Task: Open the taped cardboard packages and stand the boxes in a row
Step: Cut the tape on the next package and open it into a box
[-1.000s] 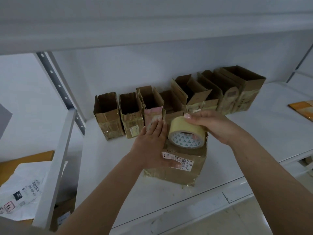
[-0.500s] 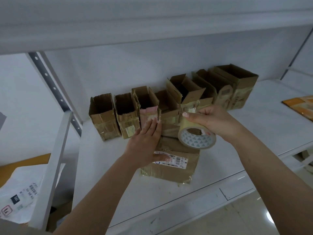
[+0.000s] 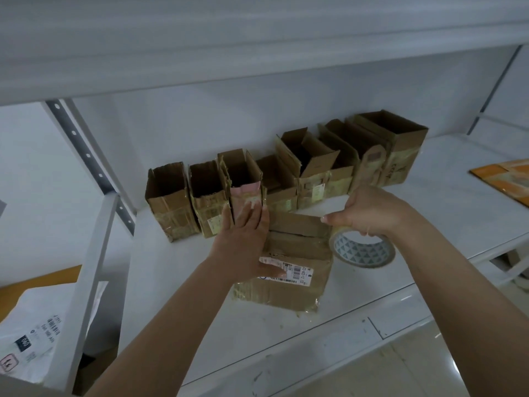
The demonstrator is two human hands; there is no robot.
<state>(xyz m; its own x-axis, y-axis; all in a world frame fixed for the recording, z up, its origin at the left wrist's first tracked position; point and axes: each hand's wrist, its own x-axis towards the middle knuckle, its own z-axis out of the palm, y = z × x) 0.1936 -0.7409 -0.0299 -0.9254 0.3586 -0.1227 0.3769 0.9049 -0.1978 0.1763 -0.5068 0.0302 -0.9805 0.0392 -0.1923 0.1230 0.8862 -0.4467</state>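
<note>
Tape roll [image 3: 363,250] is down on the shelf [image 3: 446,213] now, right hand [image 3: 369,213] still gripping it; left hand [image 3: 243,242] lies flat, fingers straight, on the package [image 3: 289,270] mid-frame.

White metal shelf [image 3: 177,282] with a grey perforated upright post [image 3: 86,156] at left. Orange flat packet [image 3: 506,179] lies at the shelf's far right edge. White plastic mailer bag with printed labels [image 3: 37,333] sits lower left, on brown cardboard [image 3: 40,279]. Pale tiled floor [image 3: 400,376] below.
</note>
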